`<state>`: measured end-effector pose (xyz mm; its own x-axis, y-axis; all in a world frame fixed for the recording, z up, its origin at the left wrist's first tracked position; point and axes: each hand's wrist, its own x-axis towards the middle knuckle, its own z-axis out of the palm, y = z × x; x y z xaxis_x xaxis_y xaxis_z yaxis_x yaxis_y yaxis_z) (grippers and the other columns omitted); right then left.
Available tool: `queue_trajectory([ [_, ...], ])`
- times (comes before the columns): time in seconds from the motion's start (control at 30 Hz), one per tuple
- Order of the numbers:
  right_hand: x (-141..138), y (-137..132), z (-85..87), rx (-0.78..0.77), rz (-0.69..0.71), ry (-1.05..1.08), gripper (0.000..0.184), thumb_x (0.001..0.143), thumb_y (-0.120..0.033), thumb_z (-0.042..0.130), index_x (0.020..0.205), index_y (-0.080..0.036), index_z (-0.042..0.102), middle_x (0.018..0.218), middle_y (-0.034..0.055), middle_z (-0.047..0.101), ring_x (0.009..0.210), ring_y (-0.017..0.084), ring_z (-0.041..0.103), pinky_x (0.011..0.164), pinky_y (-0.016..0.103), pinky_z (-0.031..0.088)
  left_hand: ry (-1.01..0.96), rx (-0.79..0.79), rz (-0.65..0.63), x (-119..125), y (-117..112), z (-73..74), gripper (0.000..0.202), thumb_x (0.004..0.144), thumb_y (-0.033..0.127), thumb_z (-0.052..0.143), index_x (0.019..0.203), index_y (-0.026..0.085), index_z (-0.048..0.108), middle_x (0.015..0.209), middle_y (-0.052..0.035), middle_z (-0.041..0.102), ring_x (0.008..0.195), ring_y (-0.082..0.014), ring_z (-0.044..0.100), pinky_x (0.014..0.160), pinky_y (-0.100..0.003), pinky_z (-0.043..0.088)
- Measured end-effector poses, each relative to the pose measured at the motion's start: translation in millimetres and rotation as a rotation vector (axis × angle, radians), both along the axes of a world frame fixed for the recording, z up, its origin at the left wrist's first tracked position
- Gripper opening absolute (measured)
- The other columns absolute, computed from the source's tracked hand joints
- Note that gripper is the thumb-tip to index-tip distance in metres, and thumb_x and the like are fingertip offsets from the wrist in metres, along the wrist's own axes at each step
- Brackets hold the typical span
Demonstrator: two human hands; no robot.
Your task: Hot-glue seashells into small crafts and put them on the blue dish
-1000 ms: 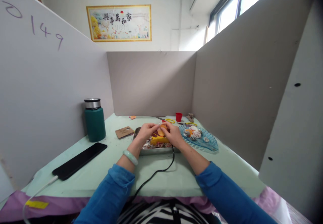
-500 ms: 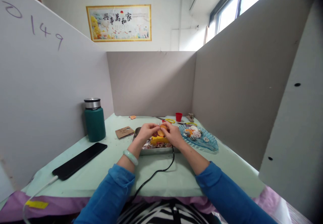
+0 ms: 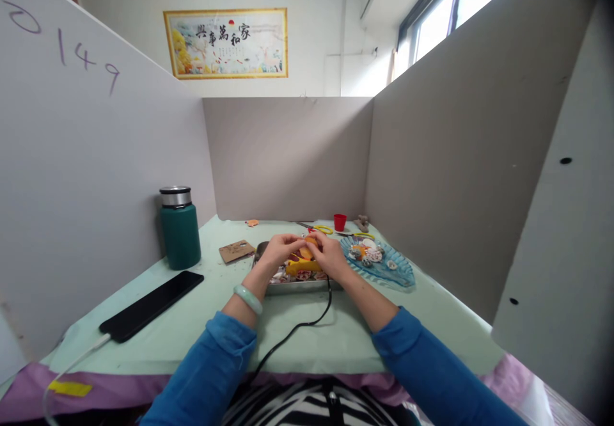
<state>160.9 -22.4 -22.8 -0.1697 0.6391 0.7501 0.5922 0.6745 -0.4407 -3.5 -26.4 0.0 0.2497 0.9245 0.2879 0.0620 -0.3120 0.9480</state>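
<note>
My left hand [image 3: 279, 249] and my right hand [image 3: 330, 254] meet above a shallow metal tray [image 3: 297, 288]. Both are closed, fingertips pinching a small orange piece [image 3: 306, 254] between them; its exact kind is too small to make out. Just below the fingers, a yellow tool [image 3: 303, 265] that looks like a glue gun lies across the tray. Seashells [image 3: 304, 276] fill the tray's near side. A black cord [image 3: 298, 326] runs from beside my right hand over the tray's front edge toward me. My hands hide much of the tray.
A blue glass dish [image 3: 400, 276] with shells stands right of the tray. Behind are yellow-handled scissors [image 3: 323, 229] and a red cup [image 3: 340, 222]. At left sit a brown card [image 3: 236, 251], a green bottle [image 3: 180, 234] and a charging phone [image 3: 152, 306]. Grey partitions [image 3: 288, 157] enclose the table.
My fingers have shifted very slightly around the orange piece, which appears tilted a little differently. Everything else has stayed in place.
</note>
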Motion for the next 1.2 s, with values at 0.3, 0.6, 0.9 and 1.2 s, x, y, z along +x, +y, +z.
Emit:
queue_trajectory([
  [0.3,-0.7,-2.9,1.1,0.007,0.001,-0.009,0.02,0.084,-0.032,0.05,0.095,-0.022,0.063,0.077,0.0017,0.068,0.068,0.017,0.06,0.065,0.025,0.043,0.0,0.008,0.029,0.7,5.1,-2.4,0.035,0.064,0.041,0.074,0.079,0.01,0.067,0.062,-0.0046,0.064,0.053,-0.0112,0.057,0.055,-0.023,0.046],
  [0.6,-1.2,-5.1,3.5,-0.003,0.006,-0.012,0.02,0.084,-0.032,0.05,0.095,-0.022,0.063,0.077,0.0022,0.067,0.068,0.017,0.06,0.065,0.026,0.042,-0.009,0.017,0.029,0.5,5.0,-3.3,0.031,0.066,0.038,0.072,0.079,0.01,0.069,0.062,-0.0043,0.064,0.054,-0.0111,0.057,0.055,-0.023,0.046],
  [0.9,-0.7,-2.3,0.7,0.004,0.008,-0.017,0.02,0.085,-0.033,0.049,0.095,-0.022,0.062,0.078,0.0019,0.067,0.068,0.016,0.06,0.066,0.026,0.042,0.01,0.034,0.035,-0.4,5.8,-4.5,0.033,0.067,0.041,0.07,0.08,0.01,0.069,0.066,-0.0057,0.066,0.057,-0.0122,0.059,0.055,-0.023,0.047],
  [1.2,0.7,2.2,-0.4,-0.013,0.05,0.09,0.021,0.085,-0.034,0.049,0.095,-0.021,0.061,0.078,0.0018,0.067,0.067,0.016,0.059,0.064,0.025,0.042,-0.05,0.008,-0.024,0.7,1.8,-1.7,0.041,0.062,0.039,0.077,0.09,0.011,0.063,0.076,-0.0065,0.068,0.062,-0.0139,0.063,0.055,-0.023,0.048],
])
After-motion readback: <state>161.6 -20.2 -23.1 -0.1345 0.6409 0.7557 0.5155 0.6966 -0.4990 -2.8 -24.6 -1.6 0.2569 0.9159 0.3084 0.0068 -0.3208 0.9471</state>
